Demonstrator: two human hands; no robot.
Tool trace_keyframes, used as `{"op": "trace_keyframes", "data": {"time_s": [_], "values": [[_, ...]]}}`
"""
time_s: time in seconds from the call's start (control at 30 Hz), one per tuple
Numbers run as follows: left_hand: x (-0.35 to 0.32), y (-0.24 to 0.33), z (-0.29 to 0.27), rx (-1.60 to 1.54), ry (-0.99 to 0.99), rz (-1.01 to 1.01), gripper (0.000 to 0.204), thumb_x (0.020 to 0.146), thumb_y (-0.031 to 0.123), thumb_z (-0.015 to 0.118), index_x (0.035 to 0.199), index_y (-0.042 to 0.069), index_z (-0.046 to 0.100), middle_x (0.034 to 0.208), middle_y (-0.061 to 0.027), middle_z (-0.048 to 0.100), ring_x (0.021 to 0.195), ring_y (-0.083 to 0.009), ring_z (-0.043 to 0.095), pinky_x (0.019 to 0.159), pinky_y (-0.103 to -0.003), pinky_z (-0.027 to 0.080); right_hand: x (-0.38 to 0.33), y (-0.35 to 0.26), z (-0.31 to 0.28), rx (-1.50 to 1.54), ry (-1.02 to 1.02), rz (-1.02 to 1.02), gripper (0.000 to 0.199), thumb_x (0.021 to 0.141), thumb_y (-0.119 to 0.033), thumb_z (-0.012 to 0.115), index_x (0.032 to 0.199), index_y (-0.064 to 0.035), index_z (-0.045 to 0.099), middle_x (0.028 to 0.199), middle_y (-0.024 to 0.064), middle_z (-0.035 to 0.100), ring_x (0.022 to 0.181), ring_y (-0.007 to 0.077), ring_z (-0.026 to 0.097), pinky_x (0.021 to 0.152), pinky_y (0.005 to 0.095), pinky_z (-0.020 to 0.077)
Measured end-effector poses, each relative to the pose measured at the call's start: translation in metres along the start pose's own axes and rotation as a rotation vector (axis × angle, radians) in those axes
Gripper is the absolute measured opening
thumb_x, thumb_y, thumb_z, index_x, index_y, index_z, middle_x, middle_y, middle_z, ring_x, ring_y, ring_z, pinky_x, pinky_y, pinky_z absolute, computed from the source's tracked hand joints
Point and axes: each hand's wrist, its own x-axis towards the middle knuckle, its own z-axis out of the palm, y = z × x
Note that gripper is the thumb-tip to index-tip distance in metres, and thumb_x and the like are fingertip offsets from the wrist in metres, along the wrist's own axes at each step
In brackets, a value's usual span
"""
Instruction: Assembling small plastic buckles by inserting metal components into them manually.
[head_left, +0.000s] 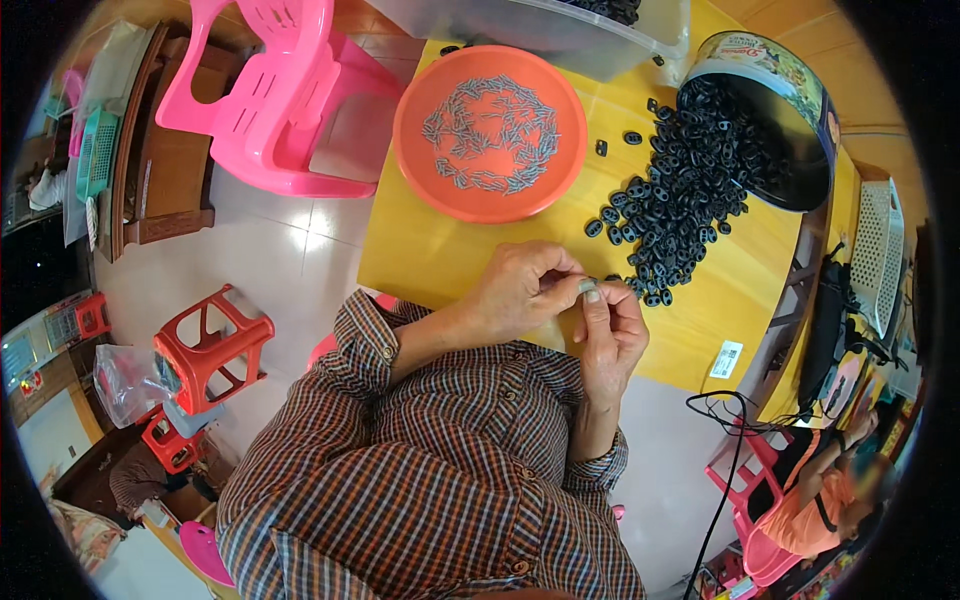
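Note:
My left hand (520, 288) and my right hand (610, 328) meet at the front edge of the yellow table (420, 250). Both are closed, thumbs and fingertips pinched together. Whatever sits between the fingertips is small and mostly hidden, so I cannot make it out. Just beyond my right hand spreads a heap of small black oval pieces with two holes (665, 225). They spill from a round tin (815, 120) lying tipped on its side. Ahead of my left hand, an orange round tray (425, 185) holds many small grey metal screws or pins in a loose ring.
A clear plastic bin (600, 50) with black pieces stands at the table's far edge. Near the right edge are a white label (726, 359) and a black cable (740, 430). A pink chair (270, 120) and red stools (212, 345) stand left; another person (815, 500) sits lower right.

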Motion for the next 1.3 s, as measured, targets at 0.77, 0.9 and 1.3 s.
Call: {"op": "trace_keyframes", "data": {"time_s": [0.77,0.9,1.3], "values": [[0.008,-0.001,-0.071,1.130,0.218,0.308,0.046,0.067,0.036,0.073,0.103,0.009,0.064,0.121,-0.0117,0.047,0.118,-0.0309,0.039,0.098,-0.056,0.023,0.005,0.003,-0.002,-0.096,0.131,-0.030,0.011,0.089,-0.010,0.060,0.084,-0.0011,0.058,0.068,-0.0011,0.050,0.049,0.0039,0.040,0.046,0.0187,0.0322],[0.008,-0.002,-0.065,1.076,0.163,0.319,0.049,0.067,0.037,0.073,0.107,0.010,0.063,0.121,-0.0115,0.047,0.119,-0.0308,0.038,0.098,-0.056,0.022,0.006,0.003,-0.003,-0.108,0.147,-0.021,0.011,0.089,-0.011,0.060,0.085,-0.0007,0.058,0.069,-0.0007,0.051,0.049,0.0040,0.040,0.046,0.0186,0.0325],[0.004,-0.008,-0.086,1.075,0.265,0.381,0.045,0.066,0.028,0.075,0.104,0.008,0.063,0.116,-0.0101,0.051,0.115,-0.0308,0.042,0.097,-0.053,0.025,0.006,0.003,-0.004,-0.094,0.150,-0.013,0.012,0.089,-0.013,0.061,0.086,-0.0011,0.059,0.068,-0.0011,0.052,0.050,0.0039,0.041,0.047,0.0183,0.0331]]}}
